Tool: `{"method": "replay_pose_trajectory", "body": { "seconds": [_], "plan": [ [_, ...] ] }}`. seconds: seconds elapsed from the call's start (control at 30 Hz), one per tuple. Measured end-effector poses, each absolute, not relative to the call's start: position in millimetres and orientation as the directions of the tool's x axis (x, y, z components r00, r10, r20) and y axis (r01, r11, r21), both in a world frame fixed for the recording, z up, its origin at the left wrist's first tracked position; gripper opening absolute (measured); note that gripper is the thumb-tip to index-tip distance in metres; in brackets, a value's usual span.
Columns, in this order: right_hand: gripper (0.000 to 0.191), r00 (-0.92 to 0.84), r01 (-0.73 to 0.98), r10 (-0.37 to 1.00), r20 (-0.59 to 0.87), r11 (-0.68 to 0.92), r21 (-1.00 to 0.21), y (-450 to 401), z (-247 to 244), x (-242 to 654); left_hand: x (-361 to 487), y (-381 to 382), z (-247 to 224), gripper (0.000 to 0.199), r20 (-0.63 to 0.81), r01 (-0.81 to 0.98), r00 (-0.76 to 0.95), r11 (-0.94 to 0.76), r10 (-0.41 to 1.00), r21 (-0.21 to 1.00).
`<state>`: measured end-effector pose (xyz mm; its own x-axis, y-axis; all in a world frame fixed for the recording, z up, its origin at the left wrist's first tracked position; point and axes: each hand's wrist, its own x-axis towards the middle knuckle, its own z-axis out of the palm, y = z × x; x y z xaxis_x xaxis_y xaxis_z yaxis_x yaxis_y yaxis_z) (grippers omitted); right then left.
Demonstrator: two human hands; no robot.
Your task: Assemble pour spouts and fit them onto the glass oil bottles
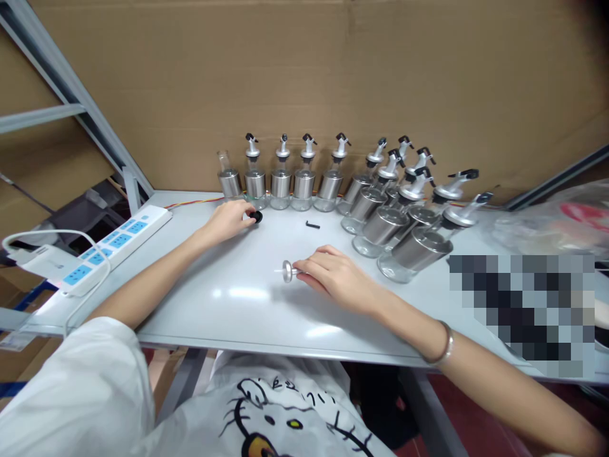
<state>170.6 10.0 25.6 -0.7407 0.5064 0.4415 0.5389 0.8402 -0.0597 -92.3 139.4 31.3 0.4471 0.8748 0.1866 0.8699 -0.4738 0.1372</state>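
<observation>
My left hand (231,219) reaches to the back left of the table, its fingers closed on a small black stopper (255,217) at the tabletop. In front of the middle, my right hand (340,276) pinches a silver pourer spout (287,271) whose round flange points left. A bottle with no pourer (229,181) stands at the left end of the back row, just behind my left hand. Between the hands and the row lies a small black piece (313,225), bent at one end.
Several glass bottles with steel sleeves and pourers (304,181) line the back, and more crowd the right (416,251). A white power strip (118,244) with a charger lies left. Clear plastic bags (552,216) and a blurred patch are at right.
</observation>
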Motion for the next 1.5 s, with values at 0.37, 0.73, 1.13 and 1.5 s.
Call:
{"method": "replay_pose_trajectory", "body": {
  "seconds": [0.37, 0.73, 1.13, 1.5],
  "plan": [
    [0.018, -0.712, 0.648, 0.663, 0.232, 0.748, -0.148, 29.5, 28.5, 121.2, -98.4, 151.8, 3.8, 0.036, 0.227, 0.822, 0.516, -0.552, 0.826, 0.138],
    [0.021, -0.669, 0.677, 0.720, 0.183, 0.692, -0.251, 34.0, 12.6, 117.0, -99.2, 153.1, 2.7, 0.035, 0.235, 0.791, 0.542, -0.585, 0.807, 0.182],
    [0.023, -0.646, 0.662, 0.728, 0.229, 0.684, -0.306, 32.0, 3.8, 121.4, -100.2, 152.4, 0.5, 0.036, 0.269, 0.779, 0.546, -0.599, 0.793, 0.185],
    [0.024, -0.660, 0.555, 0.708, 0.250, 0.684, -0.474, 30.7, 6.4, 120.0, -101.3, 154.4, -1.4, 0.033, 0.289, 0.767, 0.542, -0.605, 0.789, 0.214]
  ]
}}
